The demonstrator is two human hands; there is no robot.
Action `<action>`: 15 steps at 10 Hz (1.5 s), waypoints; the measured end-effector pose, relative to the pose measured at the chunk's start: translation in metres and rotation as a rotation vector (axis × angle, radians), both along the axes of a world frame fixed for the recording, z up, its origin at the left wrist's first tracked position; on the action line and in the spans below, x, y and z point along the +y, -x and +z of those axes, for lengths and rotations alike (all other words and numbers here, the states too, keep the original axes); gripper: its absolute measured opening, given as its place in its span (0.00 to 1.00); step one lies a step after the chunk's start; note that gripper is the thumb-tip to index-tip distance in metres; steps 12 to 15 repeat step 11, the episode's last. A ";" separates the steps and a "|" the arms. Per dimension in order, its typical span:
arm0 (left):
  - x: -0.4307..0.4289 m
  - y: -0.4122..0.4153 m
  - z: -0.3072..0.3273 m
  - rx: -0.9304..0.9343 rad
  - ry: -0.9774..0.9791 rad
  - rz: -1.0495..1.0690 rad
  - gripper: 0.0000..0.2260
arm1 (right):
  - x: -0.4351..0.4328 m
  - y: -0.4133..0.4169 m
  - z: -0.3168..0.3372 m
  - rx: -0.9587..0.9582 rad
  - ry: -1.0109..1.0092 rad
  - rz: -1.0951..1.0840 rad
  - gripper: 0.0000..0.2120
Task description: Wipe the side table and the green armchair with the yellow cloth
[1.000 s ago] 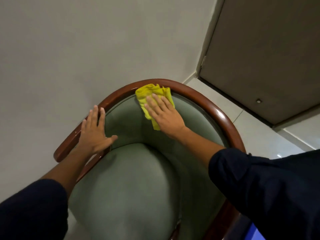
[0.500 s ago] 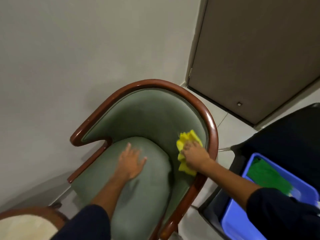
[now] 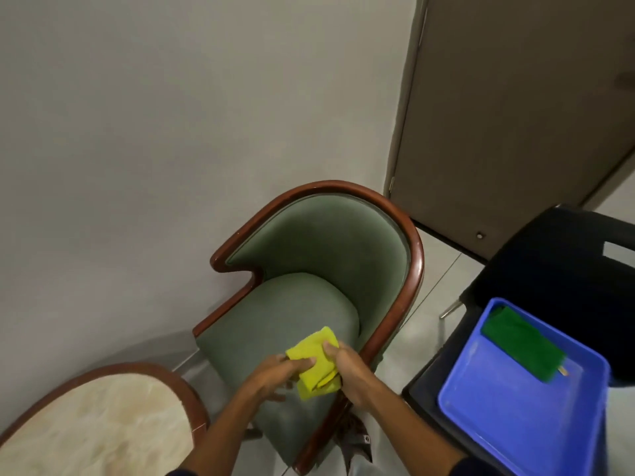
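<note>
The green armchair (image 3: 309, 304), with a curved dark wooden frame, stands against the wall in the middle of the view. Above the front of its seat, both hands hold the folded yellow cloth (image 3: 314, 364). My left hand (image 3: 278, 376) grips the cloth's left side with thumb on top. My right hand (image 3: 350, 372) grips its right side. The round side table (image 3: 99, 417), cream top with a wooden rim, sits at the lower left.
A blue tray (image 3: 515, 407) holding a green cloth (image 3: 522, 348) rests on a black chair (image 3: 549, 269) to the right. A closed door (image 3: 515, 115) is behind the armchair on the right. The grey wall (image 3: 154, 132) fills the left.
My right hand has drawn the cloth from the backrest down the right side to the seat front. My left hand left the seat and took hold of the cloth. The view pulled back.
</note>
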State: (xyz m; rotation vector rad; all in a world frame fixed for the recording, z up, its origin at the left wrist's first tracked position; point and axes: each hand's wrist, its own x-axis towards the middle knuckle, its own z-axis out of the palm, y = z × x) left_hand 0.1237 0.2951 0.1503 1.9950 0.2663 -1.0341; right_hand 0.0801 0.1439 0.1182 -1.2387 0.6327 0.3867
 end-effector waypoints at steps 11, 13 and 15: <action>-0.310 0.082 -0.101 -0.513 -0.204 -0.908 0.29 | -0.352 0.261 -0.147 0.583 0.558 -0.396 0.33; -0.310 0.082 -0.101 -0.513 -0.204 -0.908 0.29 | -0.352 0.261 -0.147 0.583 0.558 -0.396 0.33; -0.310 0.082 -0.101 -0.513 -0.204 -0.908 0.29 | -0.352 0.261 -0.147 0.583 0.558 -0.396 0.33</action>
